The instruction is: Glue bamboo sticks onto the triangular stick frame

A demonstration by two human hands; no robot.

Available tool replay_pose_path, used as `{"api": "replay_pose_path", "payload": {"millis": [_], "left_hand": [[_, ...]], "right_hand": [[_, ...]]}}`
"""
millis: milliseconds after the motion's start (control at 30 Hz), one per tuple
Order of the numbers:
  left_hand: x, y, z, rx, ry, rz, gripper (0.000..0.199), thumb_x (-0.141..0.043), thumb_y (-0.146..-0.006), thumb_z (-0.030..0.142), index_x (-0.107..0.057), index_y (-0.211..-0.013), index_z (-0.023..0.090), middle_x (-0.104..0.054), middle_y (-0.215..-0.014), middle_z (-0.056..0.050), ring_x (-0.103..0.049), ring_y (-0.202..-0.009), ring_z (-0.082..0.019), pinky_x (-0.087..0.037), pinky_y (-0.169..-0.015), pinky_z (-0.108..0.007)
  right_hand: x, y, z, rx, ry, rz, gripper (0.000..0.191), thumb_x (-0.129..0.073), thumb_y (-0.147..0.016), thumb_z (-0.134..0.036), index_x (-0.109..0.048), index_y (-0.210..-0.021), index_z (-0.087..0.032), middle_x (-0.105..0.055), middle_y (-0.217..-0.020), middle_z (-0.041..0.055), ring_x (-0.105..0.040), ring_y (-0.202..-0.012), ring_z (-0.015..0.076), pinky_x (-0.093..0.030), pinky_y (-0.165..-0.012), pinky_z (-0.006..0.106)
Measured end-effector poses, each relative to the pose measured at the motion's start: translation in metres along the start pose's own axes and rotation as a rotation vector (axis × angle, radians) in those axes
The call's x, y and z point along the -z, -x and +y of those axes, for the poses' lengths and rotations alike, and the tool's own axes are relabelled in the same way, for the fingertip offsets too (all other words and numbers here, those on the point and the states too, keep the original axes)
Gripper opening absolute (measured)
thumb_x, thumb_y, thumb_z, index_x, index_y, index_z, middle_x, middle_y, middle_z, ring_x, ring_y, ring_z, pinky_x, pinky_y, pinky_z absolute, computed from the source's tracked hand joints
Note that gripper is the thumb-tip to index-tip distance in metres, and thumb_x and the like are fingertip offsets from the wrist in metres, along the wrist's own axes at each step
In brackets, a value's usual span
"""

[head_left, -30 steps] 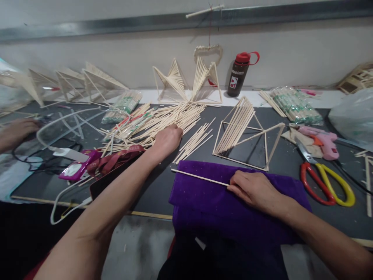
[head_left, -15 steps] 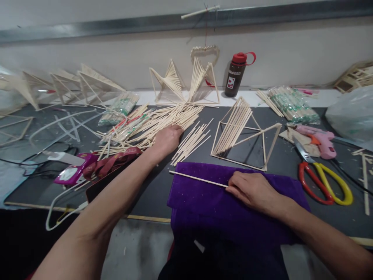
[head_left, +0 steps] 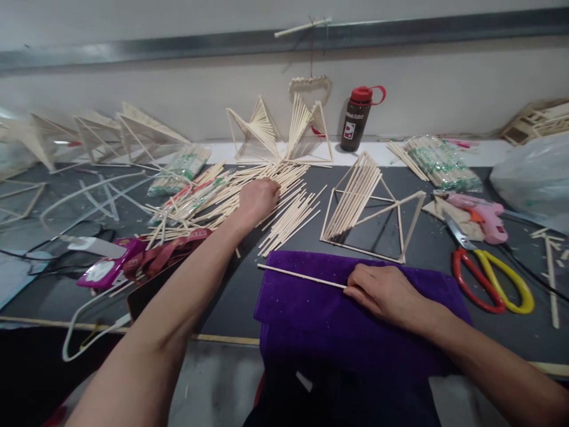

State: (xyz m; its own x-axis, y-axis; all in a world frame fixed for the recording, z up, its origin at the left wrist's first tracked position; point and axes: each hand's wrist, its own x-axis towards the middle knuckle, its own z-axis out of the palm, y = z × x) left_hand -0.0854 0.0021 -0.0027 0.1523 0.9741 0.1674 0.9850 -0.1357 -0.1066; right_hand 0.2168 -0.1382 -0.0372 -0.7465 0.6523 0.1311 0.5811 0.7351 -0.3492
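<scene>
My right hand (head_left: 384,290) rests on a purple cloth (head_left: 297,311) and pinches one end of a thin wooden stick (head_left: 302,276), which points left across the cloth. Over the big pile of loose wooden sticks (head_left: 291,174) is my left hand (head_left: 258,200), its fingers curled down; what they hold, if anything, is hidden. A smaller bunch of sticks (head_left: 293,220) lies between that hand and the cloth. Behind the cloth stands a stick frame (head_left: 411,228) with a slanted row of sticks fixed on its left side.
Scissors (head_left: 482,279) and a pink glue gun (head_left: 489,216) lie at the right. Twisted stick models (head_left: 306,130), a dark bottle (head_left: 354,124) and packed sticks (head_left: 444,163) line the back. A maroon lanyard (head_left: 166,255) and cables (head_left: 66,338) are at the left.
My left hand has shifted slightly up over the pile, its fingers more curled. My right hand still pinches the stick in the same place. The whole view has tilted a little.
</scene>
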Motion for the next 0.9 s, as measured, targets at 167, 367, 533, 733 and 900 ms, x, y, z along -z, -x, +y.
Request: {"api": "replay_pose_path", "payload": {"millis": [167,367,533,733,900], "left_hand": [[-0.011,-0.013,0.013,0.091,-0.019,-0.098,0.038,-0.035,-0.091,0.024,-0.068,-0.102,0.009,-0.065,-0.106,-0.022,-0.063,-0.096,-0.031,-0.046,-0.075,-0.037],[-0.011,0.003,0.015,0.017,0.02,-0.11,0.031,-0.04,-0.087,0.021,-0.07,-0.096,0.018,-0.069,-0.101,-0.013,-0.064,-0.094,-0.027,-0.047,-0.071,-0.033],[-0.006,0.017,0.012,-0.037,-0.046,-0.12,0.034,-0.036,-0.089,0.025,-0.068,-0.093,0.016,-0.066,-0.104,-0.015,-0.065,-0.087,-0.027,-0.045,-0.061,-0.033],[-0.003,0.016,-0.011,0.055,0.137,-0.089,0.022,-0.044,-0.086,0.023,-0.065,-0.091,0.017,-0.069,-0.092,-0.011,-0.064,-0.088,-0.024,-0.047,-0.074,-0.033],[0.005,0.017,-0.023,0.385,0.876,-0.192,0.013,-0.058,-0.08,0.014,-0.061,-0.093,0.016,-0.06,-0.065,-0.001,-0.056,-0.056,-0.012,-0.048,-0.056,-0.025]], "right_hand": [[-0.001,0.0,0.001,0.008,-0.002,0.003,0.024,-0.042,-0.098,-0.033,-0.057,-0.087,-0.018,-0.063,-0.08,0.0026,-0.06,-0.066,0.0133,-0.037,-0.059,0.026],[-0.002,0.001,0.003,0.024,0.013,0.0,0.028,-0.039,-0.099,-0.035,-0.057,-0.086,-0.018,-0.062,-0.079,0.0019,-0.059,-0.065,0.014,-0.035,-0.058,0.027],[0.0,0.0,0.001,0.016,0.009,-0.004,0.028,-0.039,-0.099,-0.035,-0.057,-0.086,-0.018,-0.061,-0.079,0.0019,-0.059,-0.065,0.0151,-0.036,-0.058,0.028],[0.0,0.001,0.001,0.01,-0.004,-0.004,0.029,-0.038,-0.099,-0.035,-0.057,-0.086,-0.018,-0.061,-0.079,0.0021,-0.06,-0.066,0.0151,-0.037,-0.059,0.028],[-0.002,0.002,0.003,0.009,-0.014,-0.01,0.028,-0.038,-0.099,-0.036,-0.056,-0.088,-0.018,-0.061,-0.08,0.0014,-0.06,-0.066,0.0156,-0.037,-0.059,0.028]]}}
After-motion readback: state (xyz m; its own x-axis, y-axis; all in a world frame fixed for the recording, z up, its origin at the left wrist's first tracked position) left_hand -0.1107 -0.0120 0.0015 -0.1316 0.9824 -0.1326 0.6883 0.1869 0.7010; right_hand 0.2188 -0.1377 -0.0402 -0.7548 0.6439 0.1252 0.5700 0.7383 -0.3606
